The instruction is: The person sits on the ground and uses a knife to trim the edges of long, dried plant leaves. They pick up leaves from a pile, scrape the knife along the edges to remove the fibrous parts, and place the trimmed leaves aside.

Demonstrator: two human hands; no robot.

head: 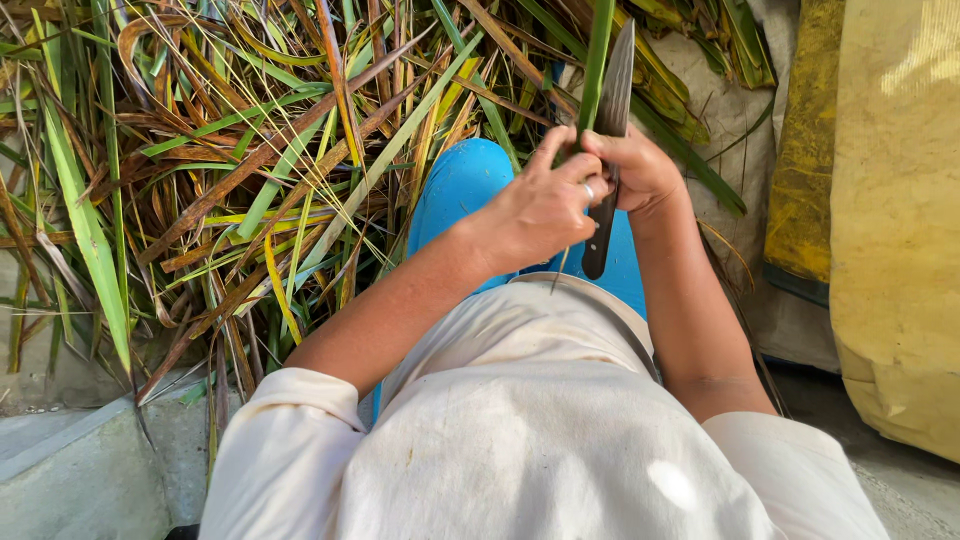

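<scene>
2 hands met at the far centre of the view, just above the person's lap. The left hand was curled, its fingers pinching the lower part of a long green leaf that ran straight up and away to the far edge of the scene; a ring showed on 1 finger. The right hand was closed in a fist around a knife, whose dark handle stuck out near, below the fist, while the grey blade pointed far, lying just right of the leaf and close alongside it. Whether the blade's edge touched the leaf could not be told. The 2 hands touched each other at the knuckles.

Under the hands lay blue cloth over the person's legs, and nearer still a pale, stained shirt filled the bottom of the view, its short sleeves ending above the bare forearms.

To the left and far side spread a large heap of long leaves, green, yellow and brown, lying criss-cross. A grey concrete ledge sat at the near left. On the right stood a yellow sack, with a grey woven sheet between it and the hands.
</scene>
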